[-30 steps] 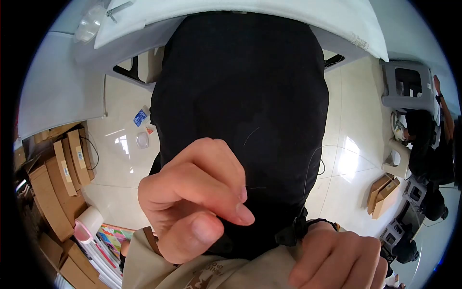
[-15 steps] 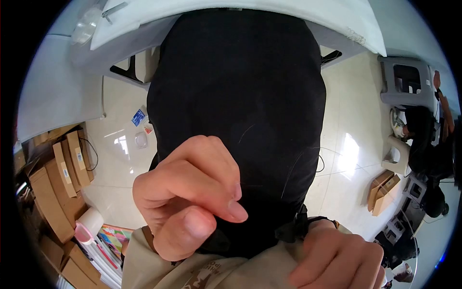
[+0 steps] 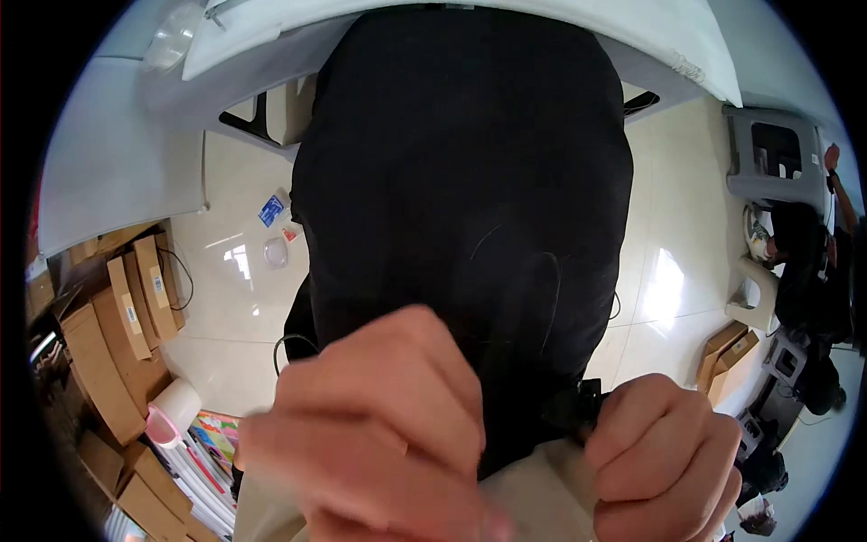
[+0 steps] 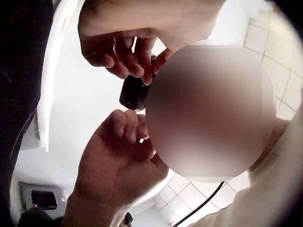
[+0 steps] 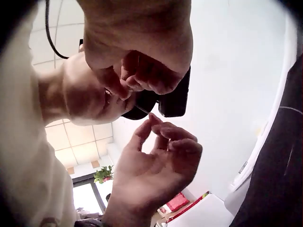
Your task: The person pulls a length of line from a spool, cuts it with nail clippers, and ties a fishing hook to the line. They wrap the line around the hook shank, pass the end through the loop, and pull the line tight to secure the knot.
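Note:
In the head view, my left hand [image 3: 370, 425] is blurred over the lap, fingers bent in. To its right is my right hand [image 3: 664, 461], fingers curled into a loose fist. A fine pale thread [image 3: 557, 280] curves over the black cloth [image 3: 461, 135] beside it. The right wrist view has my left thumb and index fingertips pinching the end of a hair-thin dark strand [image 5: 144, 109], which slants up toward the bent fingers of my right hand [image 5: 142, 38]. These fingers pinch a fine line of thread [image 5: 134, 91]; their grip is partly hidden.
A white-topped table [image 3: 650, 36] edges the far side of the lap. Cardboard boxes [image 3: 104, 361] and a pink-rimmed white container [image 3: 172, 411] stand at left. Grey stool [image 3: 772, 154], pale stool [image 3: 751, 294] and another person [image 3: 795, 262] are at right.
My left hand has moved down and turned, its thumb now out of sight under the fingers. My right hand has risen slightly. The thread's loop has shifted left onto the black cloth.

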`<state>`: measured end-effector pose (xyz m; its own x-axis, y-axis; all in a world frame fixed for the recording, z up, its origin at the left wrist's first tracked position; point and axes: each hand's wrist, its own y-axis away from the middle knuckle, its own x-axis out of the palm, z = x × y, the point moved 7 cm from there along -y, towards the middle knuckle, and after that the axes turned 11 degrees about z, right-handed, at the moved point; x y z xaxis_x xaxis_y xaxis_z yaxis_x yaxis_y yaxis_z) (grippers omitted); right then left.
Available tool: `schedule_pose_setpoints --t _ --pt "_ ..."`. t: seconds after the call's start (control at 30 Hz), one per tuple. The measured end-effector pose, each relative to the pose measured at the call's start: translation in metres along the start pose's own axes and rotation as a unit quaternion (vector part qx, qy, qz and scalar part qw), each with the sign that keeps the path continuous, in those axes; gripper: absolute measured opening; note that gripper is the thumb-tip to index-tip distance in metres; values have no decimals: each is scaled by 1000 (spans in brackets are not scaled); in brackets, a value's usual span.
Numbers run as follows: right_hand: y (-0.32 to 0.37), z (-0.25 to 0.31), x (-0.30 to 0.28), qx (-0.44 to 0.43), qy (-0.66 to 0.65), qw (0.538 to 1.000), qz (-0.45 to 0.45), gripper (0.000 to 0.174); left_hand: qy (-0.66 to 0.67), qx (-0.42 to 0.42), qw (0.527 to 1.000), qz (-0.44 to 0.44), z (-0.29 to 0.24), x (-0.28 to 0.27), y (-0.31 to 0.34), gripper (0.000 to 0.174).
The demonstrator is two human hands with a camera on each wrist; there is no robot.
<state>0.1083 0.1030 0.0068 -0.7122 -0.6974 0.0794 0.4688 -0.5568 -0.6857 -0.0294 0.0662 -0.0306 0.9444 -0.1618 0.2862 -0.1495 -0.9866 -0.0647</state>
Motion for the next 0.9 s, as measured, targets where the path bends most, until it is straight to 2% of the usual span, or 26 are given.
schedule_pose_setpoints --t 0.03,0.07,0.13,0.23,0.27,0.33,0.37,0.43,0.47,0.53,0.57,0.63,0.73,0.87,0.9 --pt "6 1 -2 31 13 999 12 11 -12 10 1000 -16 -5 0 8 21" --pt "11 7 -8 107 35 993 26 12 -23 19 999 -31 -12 0 8 18" --pt "13 9 -5 118 47 991 51 16 -39 168 985 -17 -27 9 -2 13" --pt "-5 -5 6 -31 10 995 93 26 -146 285 943 -90 -40 27 1 13" --pt "-5 -7 5 -50 -4 992 115 29 -182 265 942 -99 -43 31 5 13" --pt "-4 -10 4 15 -18 991 133 25 -214 226 948 -73 -46 33 3 13" --pt "1 -6 2 100 -19 987 128 20 -208 205 956 -37 -47 31 1 13" --pt "14 0 -1 206 -4 971 119 15 -194 218 956 -39 -46 30 0 14" --pt "21 5 -2 227 11 967 115 14 -187 252 947 -74 -41 33 1 14" --pt "15 4 1 215 18 971 101 20 -180 254 947 -72 -41 33 2 13" --pt "-1 0 8 183 11 979 92 27 -179 223 957 -35 -46 32 2 12" --pt "-14 -3 10 118 9 989 84 34 -174 228 958 -2 -47 33 2 12" --pt "-9 -5 10 35 19 996 82 34 -168 287 943 -30 -45 31 5 16" --pt "-7 -7 9 18 21 997 75 34 -163 237 950 -122 -47 36 8 22" --pt "-9 -8 9 28 21 996 81 34 -164 238 952 -103 -47 36 7 24"
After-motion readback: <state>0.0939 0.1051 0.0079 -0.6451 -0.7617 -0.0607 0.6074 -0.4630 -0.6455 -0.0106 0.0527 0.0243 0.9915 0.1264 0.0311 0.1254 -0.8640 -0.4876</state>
